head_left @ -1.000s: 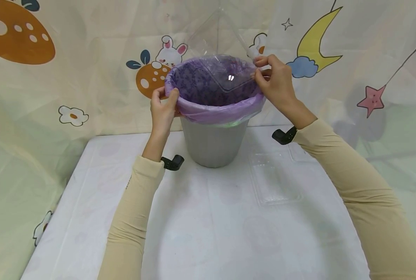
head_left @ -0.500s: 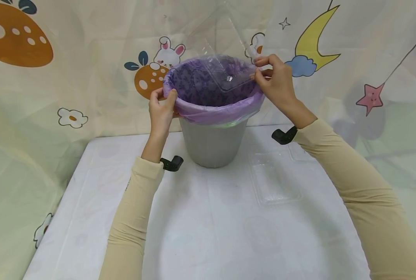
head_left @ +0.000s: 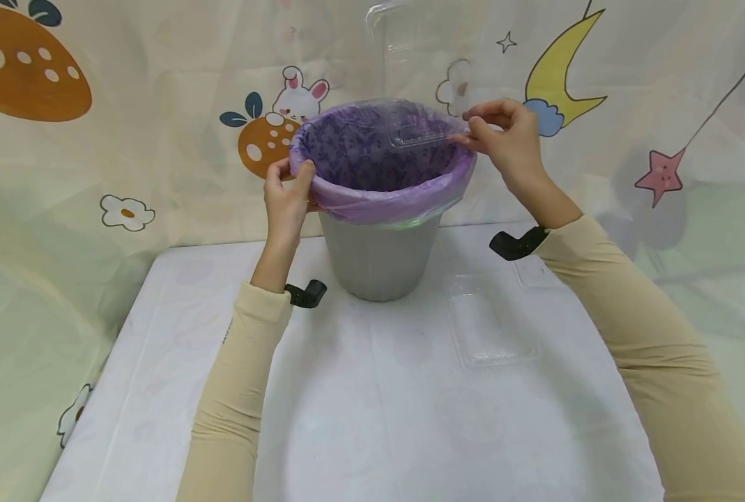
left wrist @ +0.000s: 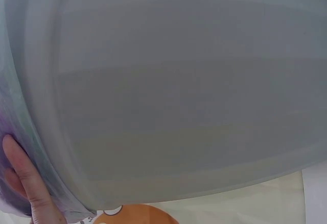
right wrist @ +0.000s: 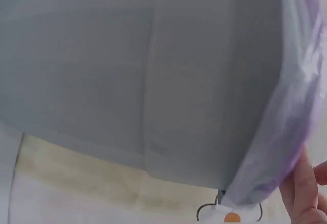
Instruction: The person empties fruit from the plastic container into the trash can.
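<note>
A grey trash bin [head_left: 381,258] stands upright on the table, lined with a purple trash bag [head_left: 397,202] folded over its rim. My left hand [head_left: 286,199] grips the bagged rim at the left, thumb on the near side; in the left wrist view its fingers [left wrist: 30,183] lie against the bag. Above the bin's right part, my right hand [head_left: 513,143] pinches the edge of a clear plastic container [head_left: 422,132], which is tilted over the opening. The container's upper part rises against the backdrop and is hard to make out. In the right wrist view, fingers [right wrist: 305,188] show beside the bag.
Another clear plastic container [head_left: 491,328] lies on the white-covered table [head_left: 372,418] right of the bin. A further clear piece [head_left: 535,272] sits behind it, partly hidden by my right sleeve. A patterned cloth backdrop [head_left: 178,139] hangs right behind the bin.
My right hand has shifted slightly right and turned, swinging the clear container from a diagonal slant to a more upright stance over the bin. The left hand keeps its hold on the rim.
</note>
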A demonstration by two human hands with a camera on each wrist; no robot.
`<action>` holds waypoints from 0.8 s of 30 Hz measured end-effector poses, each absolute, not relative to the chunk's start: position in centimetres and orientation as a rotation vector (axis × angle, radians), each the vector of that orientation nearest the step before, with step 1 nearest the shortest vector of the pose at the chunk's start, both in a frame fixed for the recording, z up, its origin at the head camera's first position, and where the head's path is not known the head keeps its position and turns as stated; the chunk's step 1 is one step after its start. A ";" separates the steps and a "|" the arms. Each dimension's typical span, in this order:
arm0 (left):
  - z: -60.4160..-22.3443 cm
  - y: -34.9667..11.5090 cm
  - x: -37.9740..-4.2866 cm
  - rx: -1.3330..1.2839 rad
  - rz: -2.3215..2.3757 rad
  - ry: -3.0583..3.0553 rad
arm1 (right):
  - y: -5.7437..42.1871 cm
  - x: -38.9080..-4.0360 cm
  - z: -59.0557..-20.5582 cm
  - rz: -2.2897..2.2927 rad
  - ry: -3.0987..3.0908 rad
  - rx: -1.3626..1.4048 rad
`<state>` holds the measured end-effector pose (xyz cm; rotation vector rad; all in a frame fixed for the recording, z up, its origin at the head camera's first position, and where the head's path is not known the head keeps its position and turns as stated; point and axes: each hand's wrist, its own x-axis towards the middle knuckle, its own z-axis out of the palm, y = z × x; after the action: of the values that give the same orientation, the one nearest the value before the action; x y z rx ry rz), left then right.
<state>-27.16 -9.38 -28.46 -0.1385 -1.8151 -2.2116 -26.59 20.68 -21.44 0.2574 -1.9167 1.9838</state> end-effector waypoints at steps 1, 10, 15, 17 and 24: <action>-28.5 -9.4 -27.2 -0.139 -2.213 -1.814 | 20.9 -26.5 -21.3 2.055 -1.880 0.247; -28.4 -9.4 -27.1 -0.151 -2.221 -1.813 | 22.5 -25.8 -20.9 2.276 -1.711 0.166; -28.4 -9.4 -27.1 -0.145 -2.221 -1.808 | 23.7 -25.6 -21.5 2.331 -1.510 0.176; -28.5 -9.4 -27.1 -0.144 -2.215 -1.812 | 24.2 -25.6 -21.8 2.336 -1.429 0.193; -28.6 -9.4 -27.2 -0.153 -2.197 -1.825 | 26.8 -24.8 -22.8 2.360 -1.319 0.109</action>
<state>-27.22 -9.44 -28.59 -0.1534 -1.8248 -2.1966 -24.82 26.81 -22.80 0.1092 -1.3188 2.3600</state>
